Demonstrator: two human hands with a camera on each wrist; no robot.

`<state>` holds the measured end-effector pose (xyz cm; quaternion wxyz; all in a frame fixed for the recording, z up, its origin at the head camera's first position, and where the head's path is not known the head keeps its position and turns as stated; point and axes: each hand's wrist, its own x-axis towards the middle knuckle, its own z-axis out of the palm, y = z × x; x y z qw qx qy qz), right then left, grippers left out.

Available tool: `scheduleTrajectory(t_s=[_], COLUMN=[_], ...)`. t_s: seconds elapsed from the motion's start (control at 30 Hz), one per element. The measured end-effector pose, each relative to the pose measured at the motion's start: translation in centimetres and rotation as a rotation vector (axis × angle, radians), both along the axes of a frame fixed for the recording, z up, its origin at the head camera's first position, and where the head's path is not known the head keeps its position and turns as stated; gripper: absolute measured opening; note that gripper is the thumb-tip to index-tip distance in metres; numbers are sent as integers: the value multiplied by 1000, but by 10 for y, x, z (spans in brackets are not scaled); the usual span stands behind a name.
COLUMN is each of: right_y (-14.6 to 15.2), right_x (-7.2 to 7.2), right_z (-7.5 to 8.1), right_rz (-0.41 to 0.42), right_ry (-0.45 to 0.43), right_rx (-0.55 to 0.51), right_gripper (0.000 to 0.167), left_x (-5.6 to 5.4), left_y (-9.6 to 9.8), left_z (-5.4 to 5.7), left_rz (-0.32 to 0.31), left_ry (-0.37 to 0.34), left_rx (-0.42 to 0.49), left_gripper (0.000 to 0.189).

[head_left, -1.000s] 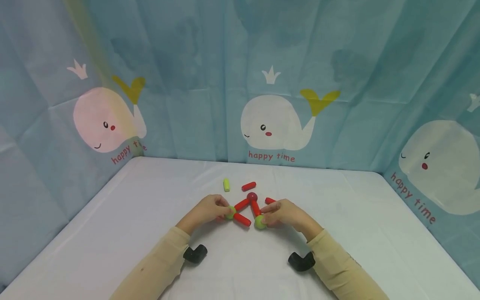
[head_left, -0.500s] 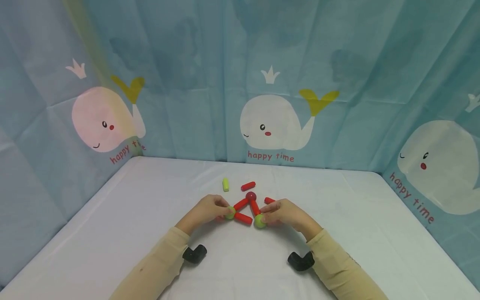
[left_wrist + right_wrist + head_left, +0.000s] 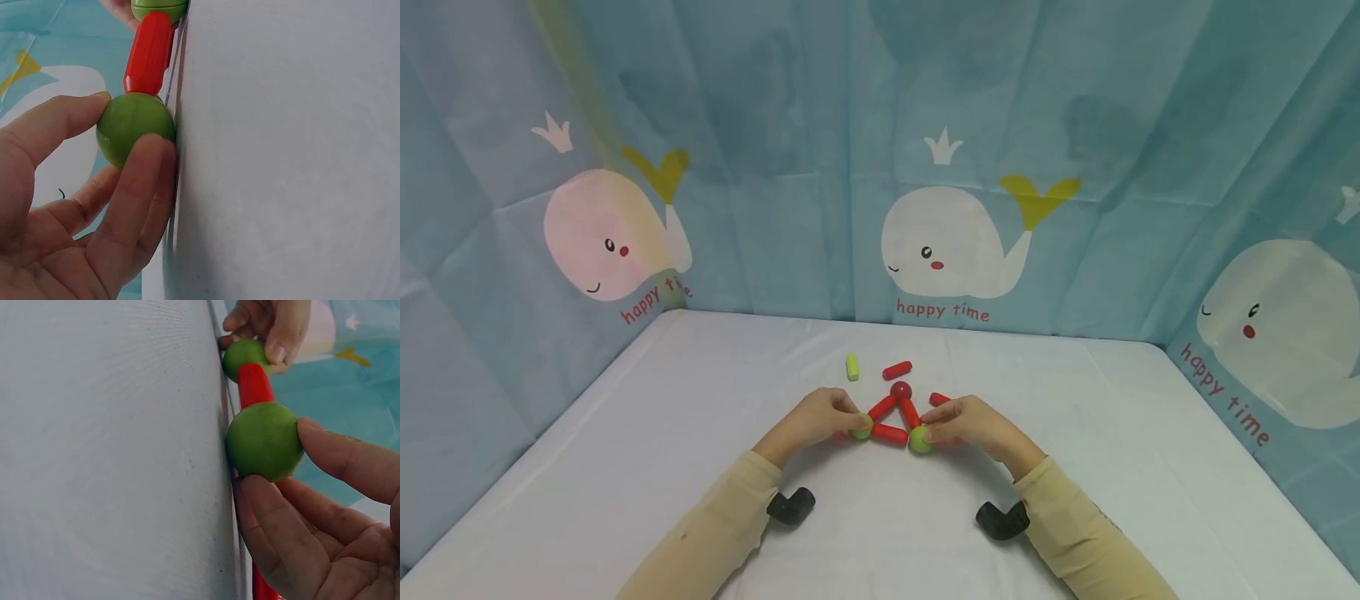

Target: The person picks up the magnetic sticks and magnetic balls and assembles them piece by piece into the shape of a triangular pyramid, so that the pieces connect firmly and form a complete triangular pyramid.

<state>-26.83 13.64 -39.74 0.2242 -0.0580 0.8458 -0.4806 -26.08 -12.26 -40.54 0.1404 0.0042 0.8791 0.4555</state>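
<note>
Between thumb and fingers, my left hand (image 3: pixel 815 419) pinches a green ball (image 3: pixel 134 128) at the left corner of a triangle of sticks and balls. My right hand (image 3: pixel 977 427) pinches a second green ball (image 3: pixel 265 442) at the right corner. A red stick (image 3: pixel 890 435) spans the two green balls, its right end right at the right-hand ball. Two more red sticks, one on the left (image 3: pixel 882 407) and one on the right (image 3: pixel 910 413), run from the green balls up to a dark red ball (image 3: pixel 901 391) at the far corner. Fingers hide part of both green balls.
Behind the triangle lie a loose yellow-green stick (image 3: pixel 852 367) and a red stick (image 3: pixel 897 370). Another red stick (image 3: pixel 940 399) is partly covered by the right hand. The white table (image 3: pixel 700 383) ends at a blue whale-print curtain (image 3: pixel 790 250).
The front red stick has swung away from me at its right end, from pointing past the right green ball to meeting it. Both hands keep their grip almost in place.
</note>
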Motion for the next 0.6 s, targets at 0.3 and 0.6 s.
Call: scheduleTrajectory(t_s=[0.3,0.6], right_y=[0,2], right_x=[0,-1], right_z=[-1,-3], right_rz=[-17,-54], right_ry=[29,53], right_rx=[11,39], right_gripper=[30,26], left_x=[-1,-4], left_y=[-2,-13], left_z=[0,-3], left_rz=[-33,-127], left_ry=[-36,-88], left_rx=[-9,95], left_gripper=[24,28])
